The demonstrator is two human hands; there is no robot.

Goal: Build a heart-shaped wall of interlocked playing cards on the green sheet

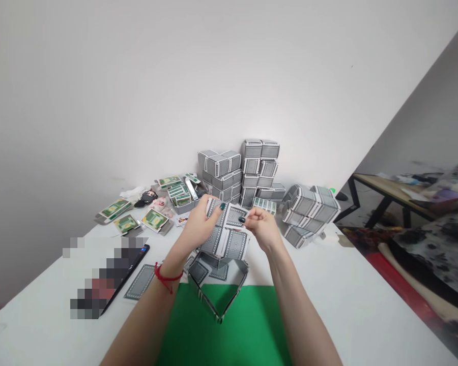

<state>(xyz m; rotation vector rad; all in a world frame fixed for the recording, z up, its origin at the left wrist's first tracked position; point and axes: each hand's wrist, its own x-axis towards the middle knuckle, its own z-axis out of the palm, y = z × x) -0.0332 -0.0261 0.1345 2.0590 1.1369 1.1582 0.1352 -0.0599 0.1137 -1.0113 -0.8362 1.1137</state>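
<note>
Both hands are raised over the middle of the table at a block built of grey-backed playing cards [234,243]. My left hand [201,219] grips the block's left upper side, thumb on its face. At the upper right, my right hand [262,226] pinches the edge of a playing card [235,217] on the block. Just below stands a heart-shaped frame of folded cards [220,316], partly over a green mat [229,340]. Loose cards [139,282] lie face down left of it, partly behind my left wrist.
Stacks of card blocks [259,168] stand against the wall, with another card structure [309,211] at right. Several green card boxes [154,219] lie at back left. A tablet or phone [124,279], its screen blurred, is at left. Beyond the table's right edge stands a wooden desk [385,190].
</note>
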